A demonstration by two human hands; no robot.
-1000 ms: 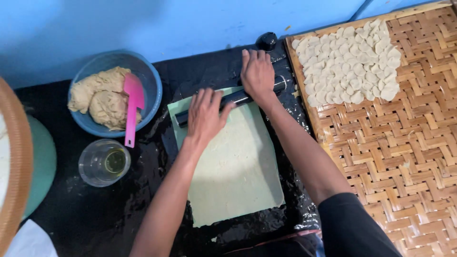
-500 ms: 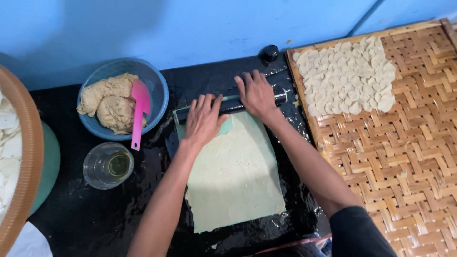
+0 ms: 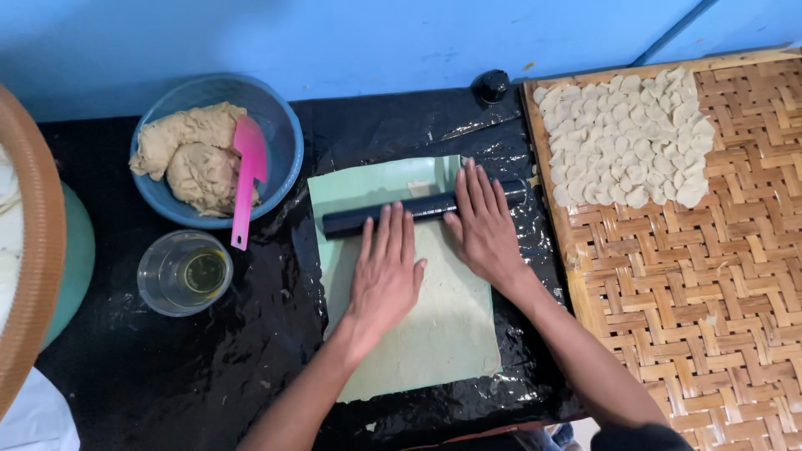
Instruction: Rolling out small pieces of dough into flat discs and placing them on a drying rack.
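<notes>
Dough sheet (image 3: 434,334), pale and thin, lies flattened on a green mat (image 3: 368,188) in the middle of the black-covered table (image 3: 167,376). Across its far end lies a dark rolling pin (image 3: 359,220). Both hands press flat and open on the pin, fingers spread: the left hand (image 3: 386,280) near its middle, the right hand (image 3: 482,230) toward its right end. Toward the table's left edge stand a blue bowl (image 3: 280,142) of dough with a pink spatula (image 3: 247,179) and a clear cup (image 3: 182,274). Along the right edge, a woven tray (image 3: 710,292) holds small dough pieces (image 3: 626,138).
</notes>
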